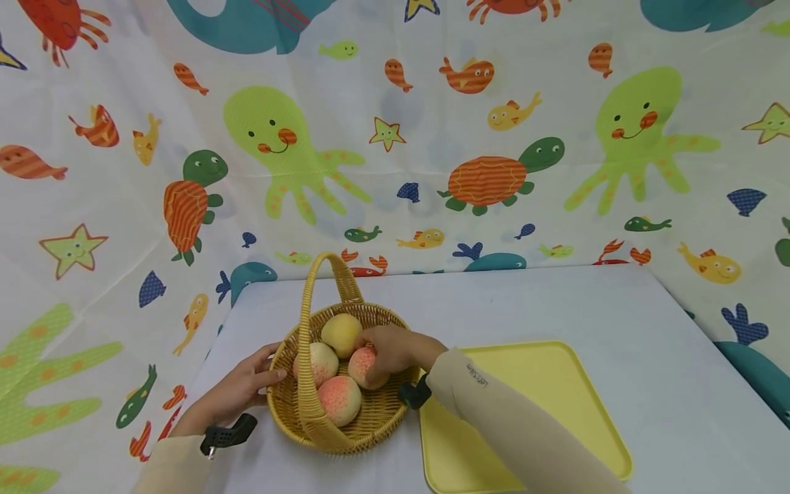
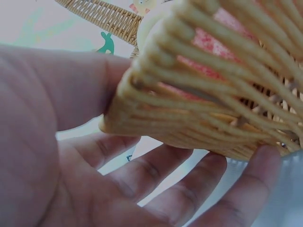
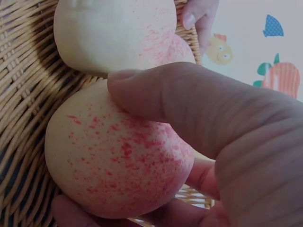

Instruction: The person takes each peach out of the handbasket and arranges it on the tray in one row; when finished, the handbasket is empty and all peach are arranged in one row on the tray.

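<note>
The R hand (image 1: 398,348) has its grip closed round a peach (image 3: 118,161), thumb on one side & fingers on the other, inside the basket (image 1: 381,413) w/ 3 other fruits (image 1: 341,402). The L hand (image 1: 239,385) has its grip on the basket's L wall; a tray (image 1: 555,398) lies on the surface (image 1: 494,309), just beside the basket's R side.
</note>
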Tool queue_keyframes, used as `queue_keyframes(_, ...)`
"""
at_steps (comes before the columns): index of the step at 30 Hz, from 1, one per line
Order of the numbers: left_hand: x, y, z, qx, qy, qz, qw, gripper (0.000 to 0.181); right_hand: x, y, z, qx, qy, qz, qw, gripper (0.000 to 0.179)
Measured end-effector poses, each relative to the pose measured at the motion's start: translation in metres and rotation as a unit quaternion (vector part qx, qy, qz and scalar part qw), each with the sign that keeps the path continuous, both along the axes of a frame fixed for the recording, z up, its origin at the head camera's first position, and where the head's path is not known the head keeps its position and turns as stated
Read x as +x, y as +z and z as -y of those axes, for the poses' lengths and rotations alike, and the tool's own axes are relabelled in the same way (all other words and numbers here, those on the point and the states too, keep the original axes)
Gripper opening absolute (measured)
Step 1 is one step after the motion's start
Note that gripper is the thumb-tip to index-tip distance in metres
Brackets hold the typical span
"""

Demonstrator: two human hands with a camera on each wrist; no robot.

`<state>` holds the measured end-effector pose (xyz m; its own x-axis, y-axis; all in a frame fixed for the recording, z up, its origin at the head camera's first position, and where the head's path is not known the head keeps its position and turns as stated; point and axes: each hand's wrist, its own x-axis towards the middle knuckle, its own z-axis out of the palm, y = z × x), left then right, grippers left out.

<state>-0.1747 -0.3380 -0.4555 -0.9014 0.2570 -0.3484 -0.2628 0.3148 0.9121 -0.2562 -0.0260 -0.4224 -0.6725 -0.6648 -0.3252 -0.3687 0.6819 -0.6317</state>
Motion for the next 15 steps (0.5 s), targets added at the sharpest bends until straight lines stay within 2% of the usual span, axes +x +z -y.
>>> queue_keyframes(7, 0.001, 0.000, -0.003, -0.006, 0.001, -0.003, 1.0000, 0.071, 0.003, 0.002, -0.004, 0.009, 0.017, -0.029, 0.9994, 0.039)
queue_keyframes(12, 0.002, 0.000, -0.004, -0.009, 0.003, -0.003, 1.0000, 0.071, 0.007, 0.005, -0.006, 0.026, 0.024, -0.032, 0.9989, 0.053)
queue_keyframes(15, 0.002, 0.000, -0.005, -0.010, 0.008, -0.002, 0.9999, 0.071, 0.011, 0.005, -0.006, 0.032, 0.025, -0.017, 0.9990, 0.065)
